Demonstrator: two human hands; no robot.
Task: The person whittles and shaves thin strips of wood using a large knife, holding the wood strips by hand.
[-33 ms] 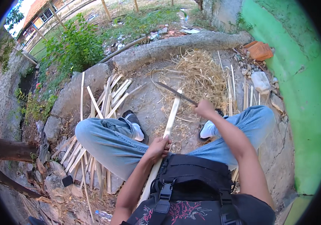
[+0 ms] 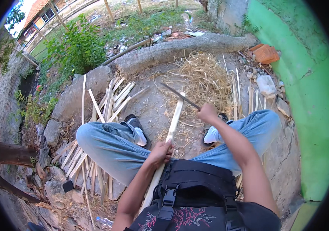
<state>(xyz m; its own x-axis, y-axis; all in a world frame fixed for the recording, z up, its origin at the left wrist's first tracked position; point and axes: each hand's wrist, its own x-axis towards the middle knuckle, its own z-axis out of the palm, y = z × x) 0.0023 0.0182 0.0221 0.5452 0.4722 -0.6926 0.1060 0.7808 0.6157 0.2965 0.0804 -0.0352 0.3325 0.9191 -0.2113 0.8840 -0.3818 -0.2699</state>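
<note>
My left hand point(image 2: 160, 153) is closed around a long pale strip of split wood or bamboo point(image 2: 175, 121). The strip slants from beside my body up and away between my legs. My right hand point(image 2: 207, 112) grips the handle of a long, dark-bladed knife point(image 2: 180, 95). The blade lies across the strip close to its far end, pointing to the upper left. From this angle I cannot tell how deep the edge sits in the strip. Curly shavings point(image 2: 205, 81) lie heaped on the ground just beyond the knife.
Several pale strips point(image 2: 114, 100) lie loosely piled beyond my left knee, and more point(image 2: 89, 169) beside my left thigh. Other strips point(image 2: 235, 94) lie right of the shavings. A low concrete kerb point(image 2: 164, 52) curves across the far side. A green wall point(image 2: 303, 96) stands at right.
</note>
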